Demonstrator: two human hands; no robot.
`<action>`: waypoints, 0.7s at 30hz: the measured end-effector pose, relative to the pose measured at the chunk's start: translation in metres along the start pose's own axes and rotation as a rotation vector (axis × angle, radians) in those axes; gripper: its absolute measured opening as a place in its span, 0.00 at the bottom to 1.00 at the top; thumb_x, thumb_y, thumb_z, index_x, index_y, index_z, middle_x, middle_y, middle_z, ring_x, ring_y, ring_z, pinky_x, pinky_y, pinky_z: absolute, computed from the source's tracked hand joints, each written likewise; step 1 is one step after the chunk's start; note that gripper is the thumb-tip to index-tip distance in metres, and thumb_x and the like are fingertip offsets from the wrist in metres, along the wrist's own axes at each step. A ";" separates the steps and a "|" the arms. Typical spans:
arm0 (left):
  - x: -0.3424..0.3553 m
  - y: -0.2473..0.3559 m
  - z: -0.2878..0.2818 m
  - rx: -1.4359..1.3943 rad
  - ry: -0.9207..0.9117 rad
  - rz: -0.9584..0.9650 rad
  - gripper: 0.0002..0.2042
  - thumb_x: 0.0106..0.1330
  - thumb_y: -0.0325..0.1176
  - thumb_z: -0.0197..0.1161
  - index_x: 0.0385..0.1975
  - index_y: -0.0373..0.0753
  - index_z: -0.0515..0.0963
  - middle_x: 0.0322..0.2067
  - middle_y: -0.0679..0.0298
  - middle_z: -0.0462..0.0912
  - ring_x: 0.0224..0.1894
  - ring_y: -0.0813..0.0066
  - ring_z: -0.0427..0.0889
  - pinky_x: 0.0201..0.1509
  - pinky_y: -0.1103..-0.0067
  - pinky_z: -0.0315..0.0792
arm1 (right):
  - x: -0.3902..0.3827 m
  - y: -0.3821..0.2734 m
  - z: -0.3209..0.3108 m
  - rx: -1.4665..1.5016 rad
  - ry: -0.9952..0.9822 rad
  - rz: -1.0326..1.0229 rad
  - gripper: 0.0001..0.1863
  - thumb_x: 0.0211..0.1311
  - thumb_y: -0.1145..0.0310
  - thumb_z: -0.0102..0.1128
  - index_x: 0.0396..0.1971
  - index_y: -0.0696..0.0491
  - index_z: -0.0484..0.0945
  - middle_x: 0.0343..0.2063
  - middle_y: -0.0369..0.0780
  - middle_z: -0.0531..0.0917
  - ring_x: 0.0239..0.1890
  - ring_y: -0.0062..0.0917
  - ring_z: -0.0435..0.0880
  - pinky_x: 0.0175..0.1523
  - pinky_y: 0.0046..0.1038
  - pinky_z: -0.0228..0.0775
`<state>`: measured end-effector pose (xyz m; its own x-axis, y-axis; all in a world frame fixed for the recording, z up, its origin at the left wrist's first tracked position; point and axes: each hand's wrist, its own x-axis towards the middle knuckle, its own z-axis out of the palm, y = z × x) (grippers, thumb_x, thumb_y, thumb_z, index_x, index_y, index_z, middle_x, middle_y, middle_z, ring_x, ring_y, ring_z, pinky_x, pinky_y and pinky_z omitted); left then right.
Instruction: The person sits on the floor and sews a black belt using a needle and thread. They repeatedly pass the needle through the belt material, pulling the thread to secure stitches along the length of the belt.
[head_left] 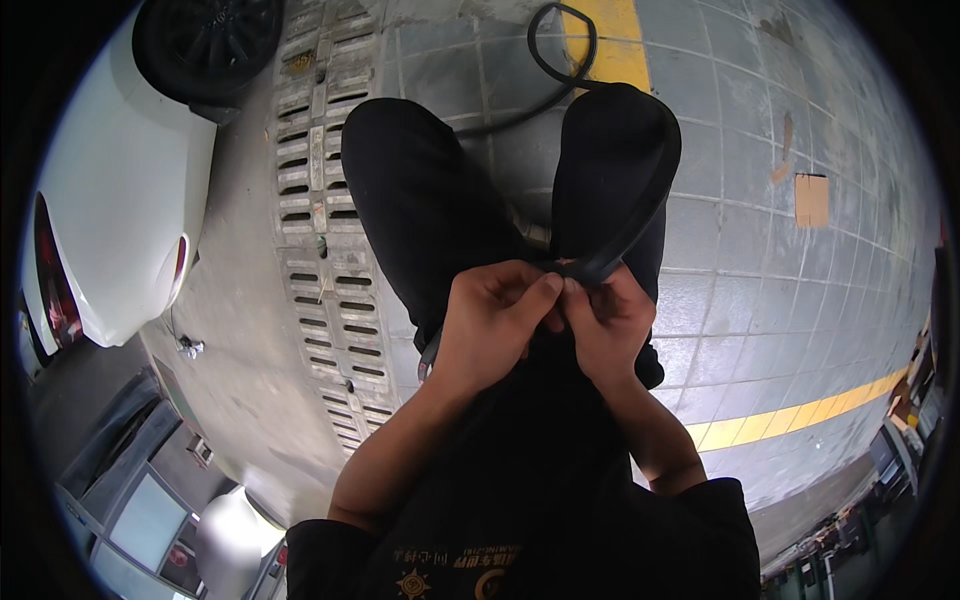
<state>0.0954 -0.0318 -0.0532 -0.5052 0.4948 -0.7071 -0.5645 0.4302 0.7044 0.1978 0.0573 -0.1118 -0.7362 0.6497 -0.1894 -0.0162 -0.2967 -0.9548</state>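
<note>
A long black rubber sealing strip (640, 222) runs from my hands over my right knee and down to the floor, where it makes a loop beyond my knees. Between my legs, close to my body, my right hand (612, 325) is closed around the strip near its end. Thumb and fingers of my left hand (500, 315) pinch together right beside it, the two thumbs almost meeting. The strip's end is partly hidden by my fingers, so I cannot make out its tip. Black trousers cover both my bent knees.
Grey floor tiles (745, 240) spread to the right, with a flat brown cardboard piece (812, 200) and a yellow line (800, 415). A slotted drain grate (325, 250) runs along my left. Beyond it stands a white car (130, 180) with a black wheel (207, 45).
</note>
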 end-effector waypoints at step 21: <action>0.005 -0.029 0.020 0.331 0.305 0.309 0.07 0.58 0.26 0.62 0.19 0.33 0.75 0.11 0.68 0.73 0.15 0.88 0.69 0.19 0.86 0.62 | 0.002 0.015 -0.021 0.584 -0.140 0.381 0.09 0.64 0.75 0.50 0.40 0.60 0.77 0.38 0.41 0.82 0.44 0.23 0.79 0.55 0.25 0.66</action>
<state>0.1219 -0.0265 -0.0761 -0.8091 0.4159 -0.4152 -0.1490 0.5383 0.8295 0.2100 0.0689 -0.1310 -0.8421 0.3420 -0.4170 -0.0715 -0.8372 -0.5422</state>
